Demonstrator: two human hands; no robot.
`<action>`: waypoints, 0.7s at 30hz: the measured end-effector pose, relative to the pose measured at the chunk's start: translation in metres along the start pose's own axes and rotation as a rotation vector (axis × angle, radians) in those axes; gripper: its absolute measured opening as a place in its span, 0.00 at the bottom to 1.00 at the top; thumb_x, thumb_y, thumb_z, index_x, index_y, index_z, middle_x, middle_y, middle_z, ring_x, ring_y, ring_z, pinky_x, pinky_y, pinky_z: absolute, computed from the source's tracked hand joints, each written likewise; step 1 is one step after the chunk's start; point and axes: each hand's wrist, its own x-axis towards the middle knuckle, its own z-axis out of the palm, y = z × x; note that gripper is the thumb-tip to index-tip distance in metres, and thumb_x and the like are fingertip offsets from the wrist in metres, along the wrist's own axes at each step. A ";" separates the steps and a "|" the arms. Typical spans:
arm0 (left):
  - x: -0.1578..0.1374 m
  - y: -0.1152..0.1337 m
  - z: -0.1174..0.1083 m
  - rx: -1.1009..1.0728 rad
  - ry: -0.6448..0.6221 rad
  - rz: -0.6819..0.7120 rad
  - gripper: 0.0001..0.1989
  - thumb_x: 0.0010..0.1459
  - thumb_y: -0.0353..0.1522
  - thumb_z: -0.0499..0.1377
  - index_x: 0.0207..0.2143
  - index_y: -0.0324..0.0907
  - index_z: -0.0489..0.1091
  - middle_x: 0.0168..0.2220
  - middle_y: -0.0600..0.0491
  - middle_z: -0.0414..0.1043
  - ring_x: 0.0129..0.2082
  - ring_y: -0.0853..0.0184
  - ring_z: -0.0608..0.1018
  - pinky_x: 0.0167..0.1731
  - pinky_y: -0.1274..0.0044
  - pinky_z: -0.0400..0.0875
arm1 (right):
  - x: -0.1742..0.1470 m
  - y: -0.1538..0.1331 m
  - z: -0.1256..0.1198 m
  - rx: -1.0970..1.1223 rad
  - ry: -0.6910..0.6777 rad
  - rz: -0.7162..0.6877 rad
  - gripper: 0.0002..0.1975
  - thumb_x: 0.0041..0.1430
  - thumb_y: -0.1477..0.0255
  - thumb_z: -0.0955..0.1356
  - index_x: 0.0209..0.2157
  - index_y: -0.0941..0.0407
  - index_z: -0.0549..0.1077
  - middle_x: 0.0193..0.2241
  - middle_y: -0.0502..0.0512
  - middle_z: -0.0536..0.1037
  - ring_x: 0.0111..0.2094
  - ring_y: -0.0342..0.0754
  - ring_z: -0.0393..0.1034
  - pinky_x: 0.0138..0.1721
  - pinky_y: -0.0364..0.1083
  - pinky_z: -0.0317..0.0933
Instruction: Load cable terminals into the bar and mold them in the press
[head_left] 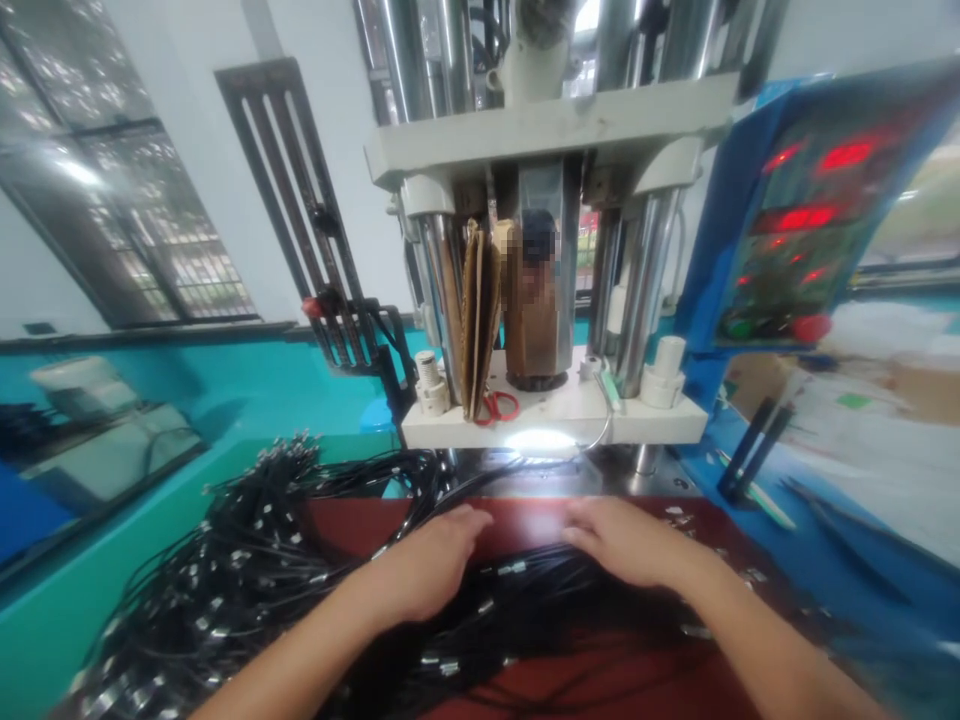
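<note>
My left hand [441, 558] is over the near side of the machine, its fingers curled together and pointing inward. My right hand [628, 542] faces it from the other side, thumb and fingers bent close together. Motion blur hides what, if anything, either hand pinches. Black cables [525, 580] with small shiny metal ends lie below and between the hands on a dark red work surface [592, 665]. Beyond the fingertips stands a press with a white lower plate [450, 432], a bright light glowing at its underside.
A large heap of black cables [247, 570] fills the left side, beside a green tray wall [52, 640]. Red-handled scissors [498, 407] and folded cardboard [480, 320] sit on the press plate. At right are a blue control box [795, 220] and dark pliers-like tools [847, 540].
</note>
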 end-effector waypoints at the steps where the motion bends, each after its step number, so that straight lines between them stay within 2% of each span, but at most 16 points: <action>1: 0.001 0.001 -0.002 0.001 -0.047 0.001 0.18 0.62 0.32 0.45 0.51 0.43 0.67 0.52 0.45 0.69 0.51 0.60 0.72 0.53 0.69 0.63 | -0.001 0.001 -0.001 -0.022 -0.009 0.009 0.11 0.60 0.66 0.63 0.28 0.57 0.71 0.28 0.56 0.76 0.30 0.49 0.67 0.31 0.46 0.52; 3: 0.006 0.004 -0.004 0.000 -0.121 0.008 0.16 0.63 0.35 0.46 0.44 0.43 0.70 0.45 0.46 0.72 0.44 0.61 0.75 0.46 0.71 0.66 | -0.001 0.002 -0.004 -0.048 -0.039 0.027 0.11 0.60 0.65 0.63 0.29 0.56 0.72 0.28 0.55 0.77 0.29 0.49 0.68 0.30 0.45 0.53; 6: 0.015 0.006 -0.004 -0.026 -0.141 0.018 0.18 0.63 0.42 0.46 0.38 0.42 0.70 0.40 0.47 0.72 0.38 0.61 0.74 0.41 0.72 0.66 | -0.003 0.000 -0.010 -0.059 -0.094 0.057 0.13 0.60 0.63 0.63 0.29 0.55 0.72 0.28 0.53 0.78 0.28 0.47 0.69 0.28 0.44 0.54; 9: 0.018 0.004 -0.005 -0.129 -0.215 -0.002 0.20 0.60 0.47 0.48 0.38 0.43 0.71 0.37 0.49 0.73 0.34 0.63 0.74 0.33 0.75 0.65 | -0.006 -0.003 -0.015 -0.033 -0.173 0.077 0.12 0.60 0.63 0.64 0.30 0.54 0.75 0.29 0.51 0.79 0.28 0.47 0.71 0.27 0.43 0.56; 12: 0.017 -0.003 -0.005 -0.264 -0.320 -0.042 0.20 0.57 0.48 0.53 0.41 0.45 0.72 0.35 0.52 0.74 0.32 0.64 0.74 0.28 0.78 0.63 | -0.007 -0.005 -0.017 0.009 -0.197 0.054 0.13 0.61 0.63 0.64 0.34 0.53 0.77 0.33 0.51 0.80 0.33 0.48 0.72 0.32 0.44 0.59; 16: 0.016 -0.010 -0.001 -0.373 -0.259 -0.066 0.17 0.54 0.45 0.57 0.41 0.45 0.72 0.34 0.54 0.73 0.32 0.65 0.72 0.28 0.79 0.61 | -0.004 -0.007 -0.012 0.068 -0.222 0.030 0.15 0.61 0.60 0.64 0.38 0.53 0.77 0.35 0.53 0.79 0.35 0.49 0.72 0.35 0.45 0.61; 21: 0.018 -0.011 0.003 -0.432 -0.196 -0.029 0.12 0.57 0.40 0.54 0.34 0.43 0.72 0.31 0.56 0.71 0.31 0.67 0.71 0.30 0.79 0.61 | 0.001 -0.013 -0.005 0.129 -0.238 0.000 0.12 0.61 0.63 0.65 0.39 0.53 0.77 0.36 0.52 0.79 0.37 0.49 0.71 0.37 0.45 0.61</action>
